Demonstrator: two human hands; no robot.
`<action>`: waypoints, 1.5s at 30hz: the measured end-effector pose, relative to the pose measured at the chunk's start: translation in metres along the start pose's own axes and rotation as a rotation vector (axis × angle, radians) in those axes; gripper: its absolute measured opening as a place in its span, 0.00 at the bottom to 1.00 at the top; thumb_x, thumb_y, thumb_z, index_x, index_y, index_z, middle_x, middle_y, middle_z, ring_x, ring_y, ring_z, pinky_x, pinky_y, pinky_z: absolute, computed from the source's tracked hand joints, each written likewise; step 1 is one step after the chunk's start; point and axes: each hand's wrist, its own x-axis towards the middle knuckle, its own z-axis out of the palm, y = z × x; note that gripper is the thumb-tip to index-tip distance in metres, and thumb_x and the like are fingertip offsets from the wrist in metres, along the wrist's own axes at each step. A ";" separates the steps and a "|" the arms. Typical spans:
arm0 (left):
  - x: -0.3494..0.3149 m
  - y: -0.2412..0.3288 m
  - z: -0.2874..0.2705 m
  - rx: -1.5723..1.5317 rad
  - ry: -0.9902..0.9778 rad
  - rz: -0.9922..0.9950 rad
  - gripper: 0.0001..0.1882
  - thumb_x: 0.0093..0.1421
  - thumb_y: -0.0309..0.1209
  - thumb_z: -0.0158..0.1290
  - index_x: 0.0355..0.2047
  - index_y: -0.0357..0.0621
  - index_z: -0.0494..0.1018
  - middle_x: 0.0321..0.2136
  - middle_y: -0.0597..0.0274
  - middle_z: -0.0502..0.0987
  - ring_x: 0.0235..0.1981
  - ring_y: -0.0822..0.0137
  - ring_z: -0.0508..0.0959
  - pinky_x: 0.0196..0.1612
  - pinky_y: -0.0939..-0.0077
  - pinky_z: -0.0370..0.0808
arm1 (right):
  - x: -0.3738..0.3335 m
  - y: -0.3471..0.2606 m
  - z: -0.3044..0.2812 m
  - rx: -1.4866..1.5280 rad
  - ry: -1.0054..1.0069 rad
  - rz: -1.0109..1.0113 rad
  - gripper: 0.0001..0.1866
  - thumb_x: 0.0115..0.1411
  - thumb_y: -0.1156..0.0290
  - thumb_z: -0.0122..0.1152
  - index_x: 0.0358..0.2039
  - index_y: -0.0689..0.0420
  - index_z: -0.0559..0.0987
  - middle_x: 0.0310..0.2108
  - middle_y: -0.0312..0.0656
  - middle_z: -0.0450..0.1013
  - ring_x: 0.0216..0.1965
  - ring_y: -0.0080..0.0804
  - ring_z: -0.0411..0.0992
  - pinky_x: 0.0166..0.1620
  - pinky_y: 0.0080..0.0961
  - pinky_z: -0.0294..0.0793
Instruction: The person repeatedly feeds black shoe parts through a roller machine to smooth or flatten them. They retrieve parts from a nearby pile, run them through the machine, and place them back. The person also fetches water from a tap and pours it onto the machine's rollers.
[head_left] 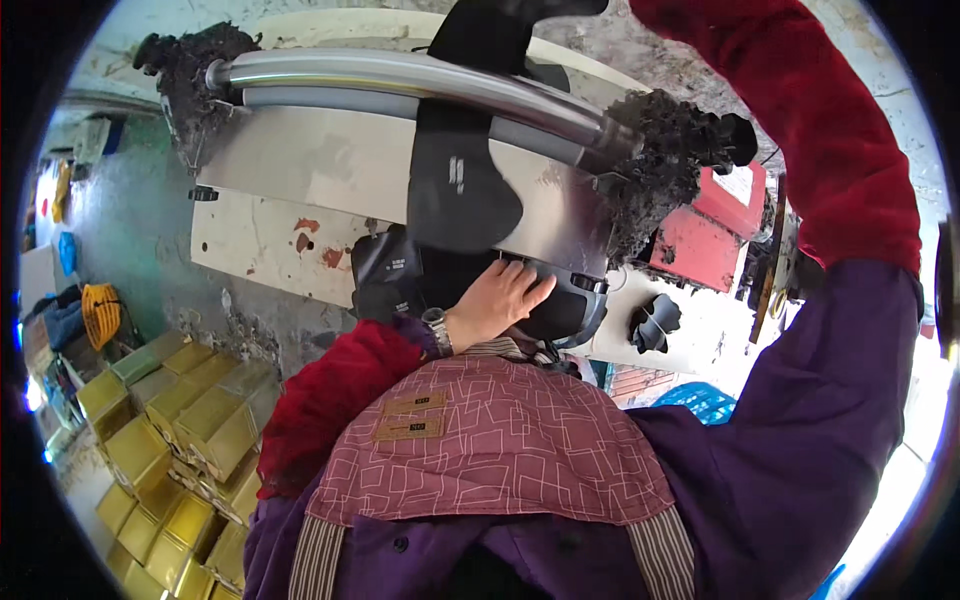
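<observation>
My left hand (502,303), with a metal watch at the wrist, lies palm down with fingers apart. It rests on a pile of flat black cut pieces (388,272) at the machine's near edge. A curved black piece (463,185) with small white print lies on the sloping metal plate (320,150). It reaches up under the shiny metal roller (400,76). More black material (485,35) shows beyond the roller. My right arm, in a red sleeve (815,120), stretches up and over the machine's right end; the right hand is beyond the upper edge.
Dark, crusted residue cakes both roller ends (672,165). Right of the plate stand a red box (705,235) and a small bundle of black pieces (655,323). Several yellow-gold tins (190,420) are stacked at lower left. A blue plastic basket (695,400) sits low on the right.
</observation>
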 end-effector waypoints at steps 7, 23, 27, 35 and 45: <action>-0.027 0.000 -0.037 -0.328 0.081 0.042 0.10 0.47 0.28 0.49 0.32 0.42 0.71 0.26 0.60 0.71 0.29 0.63 0.73 0.29 0.74 0.70 | 0.017 0.025 -0.080 -0.419 0.358 -0.146 0.18 0.35 0.65 0.61 0.30 0.56 0.77 0.29 0.49 0.73 0.33 0.45 0.72 0.37 0.35 0.70; 0.013 -0.089 -0.131 -0.174 0.458 -0.815 0.24 0.49 0.26 0.55 0.47 0.42 0.62 0.26 0.55 0.72 0.24 0.55 0.73 0.27 0.67 0.69 | 0.007 -0.036 0.093 0.047 -0.501 -0.142 0.16 0.46 0.62 0.53 0.34 0.56 0.77 0.30 0.46 0.74 0.34 0.38 0.71 0.39 0.32 0.67; 0.017 -0.079 -0.156 0.098 0.224 -0.820 0.26 0.46 0.28 0.57 0.47 0.45 0.63 0.39 0.55 0.72 0.38 0.53 0.72 0.40 0.66 0.69 | 0.005 -0.017 0.097 0.100 -0.555 -0.042 0.25 0.39 0.56 0.57 0.36 0.59 0.76 0.33 0.50 0.73 0.36 0.41 0.71 0.40 0.33 0.68; 0.034 -0.103 -0.180 0.024 0.709 -0.583 0.30 0.43 0.26 0.58 0.49 0.44 0.63 0.43 0.55 0.69 0.43 0.52 0.68 0.47 0.64 0.65 | -0.017 -0.072 -0.013 -0.304 -0.065 -0.215 0.13 0.38 0.64 0.55 0.24 0.60 0.75 0.21 0.53 0.70 0.28 0.51 0.69 0.32 0.40 0.67; 0.123 -0.100 -0.260 -0.827 0.646 -0.327 0.26 0.45 0.26 0.61 0.45 0.38 0.66 0.36 0.61 0.73 0.39 0.67 0.72 0.43 0.73 0.68 | -0.146 -0.186 -0.091 -0.293 0.511 -0.374 0.06 0.42 0.74 0.55 0.25 0.58 0.73 0.20 0.50 0.70 0.26 0.49 0.69 0.30 0.38 0.67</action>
